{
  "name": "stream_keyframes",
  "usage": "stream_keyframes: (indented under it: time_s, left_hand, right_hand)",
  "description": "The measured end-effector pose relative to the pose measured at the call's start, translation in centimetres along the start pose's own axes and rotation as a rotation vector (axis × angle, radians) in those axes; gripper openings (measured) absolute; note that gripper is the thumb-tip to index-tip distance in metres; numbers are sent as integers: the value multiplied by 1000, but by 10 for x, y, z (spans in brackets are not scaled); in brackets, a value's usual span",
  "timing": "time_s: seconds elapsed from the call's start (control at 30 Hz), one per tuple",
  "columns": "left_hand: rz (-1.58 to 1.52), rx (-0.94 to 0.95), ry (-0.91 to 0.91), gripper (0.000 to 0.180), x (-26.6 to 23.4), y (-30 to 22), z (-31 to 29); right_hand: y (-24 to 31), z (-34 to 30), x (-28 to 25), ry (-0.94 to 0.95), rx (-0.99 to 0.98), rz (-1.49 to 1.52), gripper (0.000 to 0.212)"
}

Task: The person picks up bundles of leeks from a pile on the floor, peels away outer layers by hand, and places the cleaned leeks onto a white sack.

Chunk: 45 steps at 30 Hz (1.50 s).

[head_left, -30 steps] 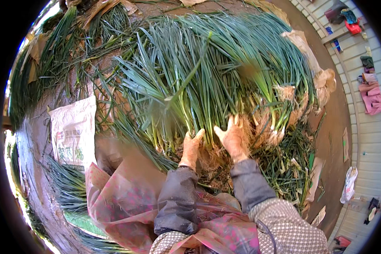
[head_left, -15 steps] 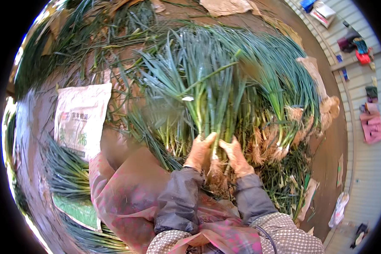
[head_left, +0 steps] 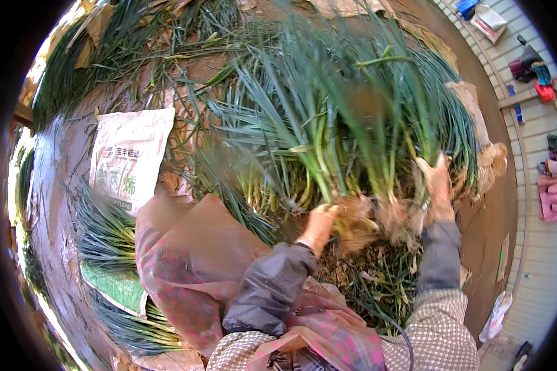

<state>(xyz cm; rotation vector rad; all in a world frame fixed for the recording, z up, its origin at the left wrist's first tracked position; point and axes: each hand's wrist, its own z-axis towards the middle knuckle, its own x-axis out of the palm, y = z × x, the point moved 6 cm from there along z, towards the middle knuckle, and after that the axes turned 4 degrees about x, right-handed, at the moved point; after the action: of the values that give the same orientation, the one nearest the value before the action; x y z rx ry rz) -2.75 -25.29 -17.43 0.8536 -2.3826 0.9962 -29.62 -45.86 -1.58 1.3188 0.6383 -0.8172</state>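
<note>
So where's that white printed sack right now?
In the head view, the white printed sack lies flat at the left, beside the green onion pile, left of the left hand.

Green leek leaves [head_left: 328, 123], perhaps tan roots [head_left: 359, 216]; pink-patterned apron [head_left: 192, 272], checked sleeves [head_left: 439, 328].

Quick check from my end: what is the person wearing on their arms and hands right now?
Both hands are bare, no gloves: the left hand and the right hand are smeared with soil. Each forearm wears a dark grey, slightly shiny oversleeve gathered at the wrist. Above these, small-checked beige and white shirt sleeves show. A pink patterned apron covers the lap.
</note>
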Motion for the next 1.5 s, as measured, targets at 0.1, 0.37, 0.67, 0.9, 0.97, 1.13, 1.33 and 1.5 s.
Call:
stream_keyframes:
  time_s: [0.1,0.37,0.67,0.9,0.97,1.13,1.33,1.5]
  left_hand:
    - [128,128,-41,24,-9,-9,-1]
    - [-263,213,18,27,-14,-33,-101]
    - [-185,184,121,34,15,6,-161]
    - [102,438,-214,30,-12,5,-166]
    - [108,521,-292,31,-17,4,-170]
    - [278,548,-314,30,-13,2,-173]
    - [128,685,-336,22,-29,-41,-156]
    - [-600,379,-93,24,-25,-62,-163]
  right_hand:
    - [-106,8,21,110,302,-1,73]
    - [99,-122,26,194,96,103,38]
    - [168,-214,197,1306,520,1424,57]
    - [204,-167,184,950,584,1140,34]
    - [199,-176,177,894,590,1165,32]
    - [166,-169,167,552,169,597,33]
    - [188,-219,126,637,77,942,20]
    - [168,-183,51,433,290,1734,13]
